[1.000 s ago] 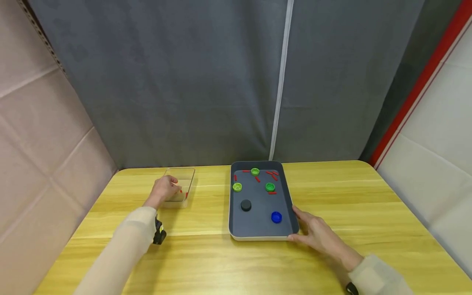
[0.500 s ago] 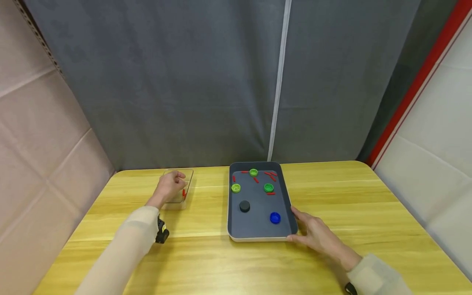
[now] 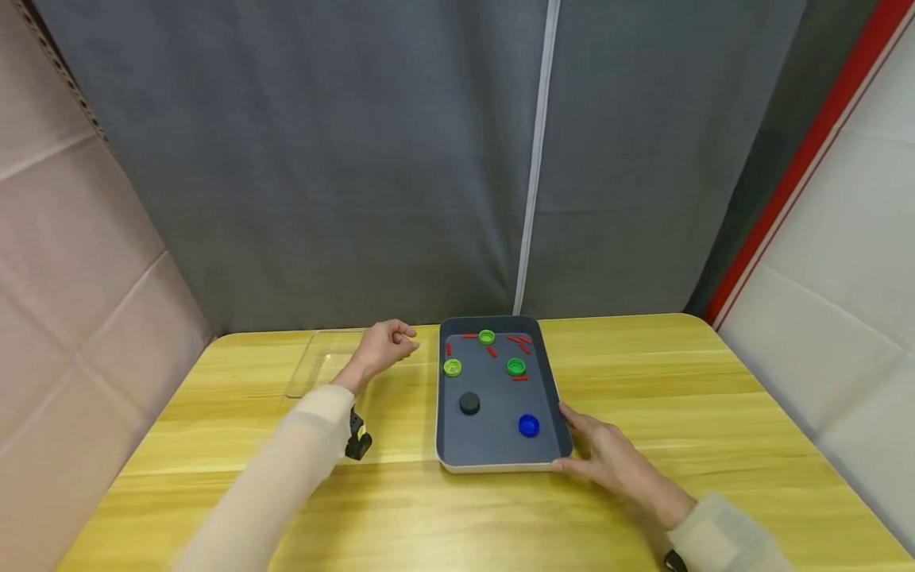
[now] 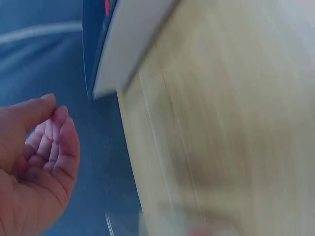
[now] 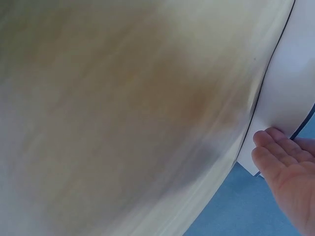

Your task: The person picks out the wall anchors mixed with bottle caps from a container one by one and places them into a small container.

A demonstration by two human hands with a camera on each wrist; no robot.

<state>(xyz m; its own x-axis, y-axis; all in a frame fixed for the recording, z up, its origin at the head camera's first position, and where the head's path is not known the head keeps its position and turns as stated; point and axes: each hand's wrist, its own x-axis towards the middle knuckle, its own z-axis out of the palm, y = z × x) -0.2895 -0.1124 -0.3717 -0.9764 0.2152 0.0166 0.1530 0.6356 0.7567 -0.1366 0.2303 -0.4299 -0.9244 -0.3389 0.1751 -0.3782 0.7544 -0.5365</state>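
One clear box (image 3: 303, 369) is at the left. Beside it, the left hand (image 3: 380, 348) hovers, thumb and fingers meeting; whether they hold anything, I cannot tell. Red sticks (image 3: 520, 378) lie in the tray (image 3: 480, 438); the right hand (image 3: 611, 455) grips its near right corner.

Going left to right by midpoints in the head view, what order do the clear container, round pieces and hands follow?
Clear container, left hand, yellow-green piece, black piece, light green piece, darker green piece, blue piece, right hand.
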